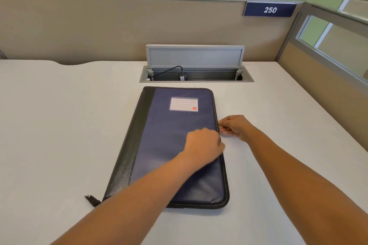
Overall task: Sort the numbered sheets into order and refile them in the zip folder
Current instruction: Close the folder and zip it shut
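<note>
A dark blue zip folder (169, 135) with a black spine strip and a white label pocket lies closed on the white desk (59, 125). My left hand (204, 144) reaches across the cover and its curled fingers grip the folder's right edge. My right hand (235, 127) sits just beyond that same edge, a little farther up, its fingertips pinching at the zip line. A zip pull tab (92, 199) sticks out at the folder's near left corner. No numbered sheets are visible.
An open cable hatch (196, 74) with a raised grey lid and a black plug sits in the desk behind the folder. Beige partition walls stand at the back and right, with a blue "250" sign (269, 9).
</note>
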A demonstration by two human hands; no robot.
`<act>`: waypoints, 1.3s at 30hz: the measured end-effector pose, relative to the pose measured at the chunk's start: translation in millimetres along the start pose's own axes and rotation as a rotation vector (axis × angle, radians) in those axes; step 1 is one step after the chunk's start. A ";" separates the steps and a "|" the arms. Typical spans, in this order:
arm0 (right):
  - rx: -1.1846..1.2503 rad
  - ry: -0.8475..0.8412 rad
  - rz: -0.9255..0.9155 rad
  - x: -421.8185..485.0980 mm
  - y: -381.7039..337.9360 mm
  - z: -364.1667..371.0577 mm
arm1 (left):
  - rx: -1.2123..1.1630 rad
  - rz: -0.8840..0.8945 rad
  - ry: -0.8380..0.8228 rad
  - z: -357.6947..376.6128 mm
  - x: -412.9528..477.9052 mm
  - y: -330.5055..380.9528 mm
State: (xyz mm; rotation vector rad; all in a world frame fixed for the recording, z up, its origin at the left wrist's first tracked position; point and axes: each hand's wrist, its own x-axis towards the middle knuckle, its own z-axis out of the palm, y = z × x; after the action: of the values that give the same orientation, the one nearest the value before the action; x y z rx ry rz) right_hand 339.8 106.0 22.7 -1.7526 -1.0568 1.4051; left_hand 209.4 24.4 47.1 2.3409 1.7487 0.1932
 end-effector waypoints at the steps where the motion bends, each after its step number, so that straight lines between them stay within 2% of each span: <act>1: 0.022 -0.013 0.037 0.6 -4.0 0.2 | -0.025 -0.047 0.056 -4.4 6.7 -13.1; 4: 0.081 -0.019 0.124 3.4 -14.5 2.4 | -0.116 -0.213 0.203 -12.6 27.1 -65.4; 6: 0.081 -0.018 0.148 7.5 -19.0 5.0 | -0.081 -0.310 0.268 -13.2 36.3 -101.6; 12: -0.052 0.020 0.207 25.3 -25.7 13.3 | -0.092 -0.558 0.257 -12.5 53.8 -179.5; 19: -0.170 0.045 0.234 38.4 -31.4 7.8 | 0.025 -0.273 0.046 -25.8 105.9 -197.0; 24: -0.236 0.050 0.227 48.9 -37.3 10.1 | 0.001 -0.264 -0.111 -23.6 135.0 -197.3; 28: -0.255 0.070 0.232 63.3 -54.0 7.8 | -0.052 -0.279 -0.029 -28.6 146.6 -202.1; 33: -0.394 0.136 0.214 93.4 -78.5 9.9 | -0.262 -0.340 0.144 -18.0 140.7 -204.0; 39: -0.623 0.230 0.082 129.0 -113.2 25.5 | -0.388 -0.311 0.211 -11.7 132.1 -196.7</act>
State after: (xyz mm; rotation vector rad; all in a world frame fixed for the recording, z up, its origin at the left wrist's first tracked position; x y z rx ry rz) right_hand 306.3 272.9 56.3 -2.3494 -1.4007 0.9333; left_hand 61.5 205.5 6.9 1.8073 1.9340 0.6793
